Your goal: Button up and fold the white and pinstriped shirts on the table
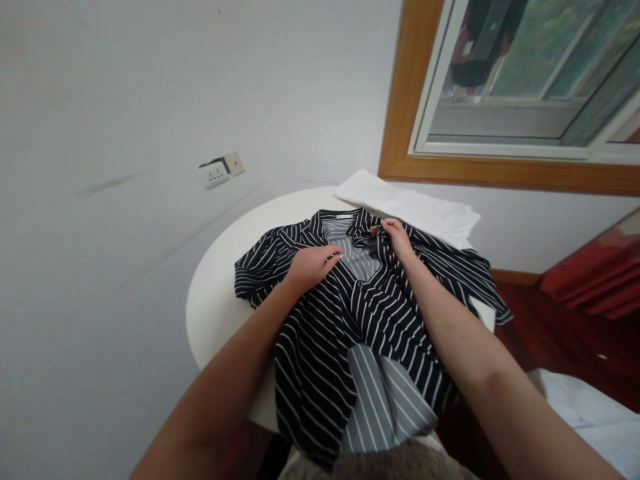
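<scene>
A black shirt with white stripes (380, 313) lies spread face up on a round white table (220, 293), its hem hanging over the near edge. My left hand (314, 263) rests on the shirt's left front panel, fingers together and lying flat on the cloth near the neck opening. My right hand (395, 237) is at the collar, its fingers pinched on the collar's edge. The grey inner side of the shirt shows at the neck and at the open hem.
A folded white cloth (410, 207) lies at the table's far side under a wood-framed window (400, 133). A wall socket (220, 170) sits on the white wall to the left. Red objects (595, 273) lie on the dark floor at right.
</scene>
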Demonstrator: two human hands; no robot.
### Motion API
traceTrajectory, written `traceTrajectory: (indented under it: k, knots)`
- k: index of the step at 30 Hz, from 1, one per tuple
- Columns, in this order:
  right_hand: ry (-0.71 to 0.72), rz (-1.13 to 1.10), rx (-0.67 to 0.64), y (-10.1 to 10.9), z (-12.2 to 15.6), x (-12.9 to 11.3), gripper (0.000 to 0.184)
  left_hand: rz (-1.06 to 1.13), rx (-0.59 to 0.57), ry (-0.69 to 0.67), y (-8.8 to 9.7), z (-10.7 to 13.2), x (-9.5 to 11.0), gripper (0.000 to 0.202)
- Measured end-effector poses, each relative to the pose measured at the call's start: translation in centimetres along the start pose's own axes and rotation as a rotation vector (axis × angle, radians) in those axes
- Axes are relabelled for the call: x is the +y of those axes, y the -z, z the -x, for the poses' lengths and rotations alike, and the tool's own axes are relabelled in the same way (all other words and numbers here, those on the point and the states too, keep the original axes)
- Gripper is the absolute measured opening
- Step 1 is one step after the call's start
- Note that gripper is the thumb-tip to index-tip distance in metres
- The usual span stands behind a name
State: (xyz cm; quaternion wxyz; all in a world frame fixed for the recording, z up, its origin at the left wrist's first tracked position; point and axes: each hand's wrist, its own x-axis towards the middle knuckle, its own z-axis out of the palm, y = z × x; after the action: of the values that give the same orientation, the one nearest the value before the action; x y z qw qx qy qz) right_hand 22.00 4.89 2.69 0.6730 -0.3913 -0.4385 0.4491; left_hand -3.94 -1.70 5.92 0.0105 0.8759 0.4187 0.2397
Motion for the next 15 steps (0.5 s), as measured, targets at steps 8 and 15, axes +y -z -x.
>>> traceTrajectory:
  k: [8, 15]
  knots:
    - [0.248, 0.618, -0.534, -4.4, 6.6, -5.6, 0.009, -0.104, 0.002, 0.047, -1.4, -0.1, -1.0, 0.034]
    - [0.332, 0.962, -0.505, -3.7, 10.7, -0.1, 0.03, -0.136, 0.158, 0.214, -1.2, 0.0, -2.3, 0.036]
